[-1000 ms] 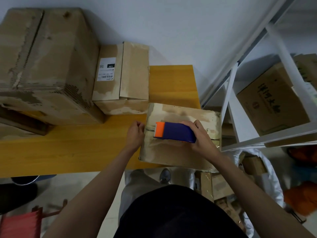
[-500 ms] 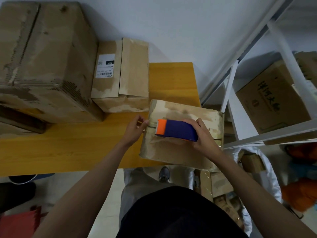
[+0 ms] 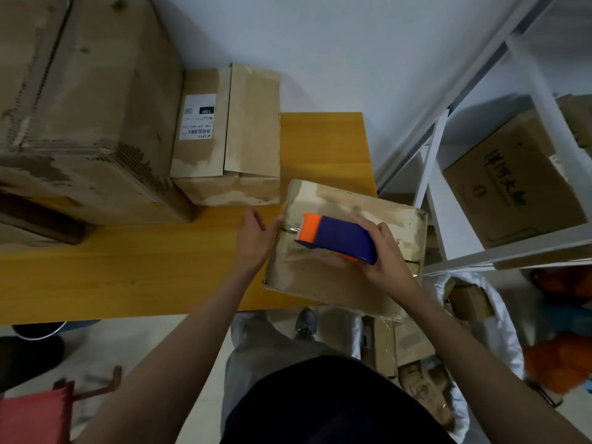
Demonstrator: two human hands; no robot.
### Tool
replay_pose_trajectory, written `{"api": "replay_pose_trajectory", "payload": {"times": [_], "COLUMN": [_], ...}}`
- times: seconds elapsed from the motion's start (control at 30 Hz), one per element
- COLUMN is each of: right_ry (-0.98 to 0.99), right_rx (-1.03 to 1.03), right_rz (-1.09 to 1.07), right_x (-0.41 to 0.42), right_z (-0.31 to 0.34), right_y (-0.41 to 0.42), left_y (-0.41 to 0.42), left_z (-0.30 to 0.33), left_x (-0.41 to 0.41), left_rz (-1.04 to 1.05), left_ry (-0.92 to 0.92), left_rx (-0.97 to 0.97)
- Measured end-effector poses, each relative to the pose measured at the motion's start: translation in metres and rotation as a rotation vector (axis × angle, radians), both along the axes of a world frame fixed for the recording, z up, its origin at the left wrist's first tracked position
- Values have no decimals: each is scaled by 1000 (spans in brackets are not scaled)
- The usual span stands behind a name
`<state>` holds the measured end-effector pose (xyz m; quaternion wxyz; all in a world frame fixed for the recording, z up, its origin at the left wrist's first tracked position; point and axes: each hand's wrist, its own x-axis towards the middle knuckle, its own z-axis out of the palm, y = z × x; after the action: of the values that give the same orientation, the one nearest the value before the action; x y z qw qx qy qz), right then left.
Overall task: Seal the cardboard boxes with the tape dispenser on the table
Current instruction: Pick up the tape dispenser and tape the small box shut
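Note:
A small worn cardboard box (image 3: 323,280) lies at the right end of the yellow table (image 3: 128,270), partly overhanging the near edge. My right hand (image 3: 384,251) grips a blue tape dispenser with an orange front (image 3: 336,237), held flat on the box top along its centre seam. My left hand (image 3: 254,240) rests against the box's left side, thumb on the top edge where the clear tape begins.
A medium box with a white shipping label (image 3: 224,136) and a large battered box (image 3: 80,107) stand behind on the table. A white metal shelf (image 3: 439,174) with a printed carton (image 3: 519,184) stands to the right. Bagged cartons (image 3: 416,347) lie on the floor.
The dispenser has slid slightly to the right along the box top. My left hand has stayed at the left edge, and my view has shifted a little.

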<state>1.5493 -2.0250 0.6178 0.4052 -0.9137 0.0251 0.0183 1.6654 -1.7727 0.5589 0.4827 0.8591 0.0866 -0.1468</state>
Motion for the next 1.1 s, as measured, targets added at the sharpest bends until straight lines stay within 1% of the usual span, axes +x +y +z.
{"api": "replay_pose_trajectory", "payload": {"times": [0.03,0.07,0.2,0.33,0.43,0.5,0.67,0.8,0.97,1.1], "right_ry": [-1,5,65,48,40,12,-54,-35,-38,11], "right_rx": [37,80,203,219,193,165,107,33,-55,-33], "right_rz": [-28,-64,-221,-243,-207,-179,-114,-87,-13,-62], "right_x": [-3,-6,-15,-17,-15,-13,-7,-6,-3,-15], "right_z": [0,-1,-2,-2,-5,-6,-6,-8,0,8], "right_y": [2,4,14,15,12,11,7,3,-1,-31], "left_y": [-3,-7,-20,-25,-26,-26,-24,-18,-7,9], "left_z": [2,3,6,10,12,13,17,20,21,20], "left_x": [-4,-8,-18,-18,-16,-15,-13,-7,-3,7], "left_rz": [22,23,29,63,62,47,-78,-166,-221,-214], "left_ry": [-50,-59,-18,57,59,53,1,-4,-32,-42], "left_rx": [40,58,44,33,84,84,117,147,124,147]}}
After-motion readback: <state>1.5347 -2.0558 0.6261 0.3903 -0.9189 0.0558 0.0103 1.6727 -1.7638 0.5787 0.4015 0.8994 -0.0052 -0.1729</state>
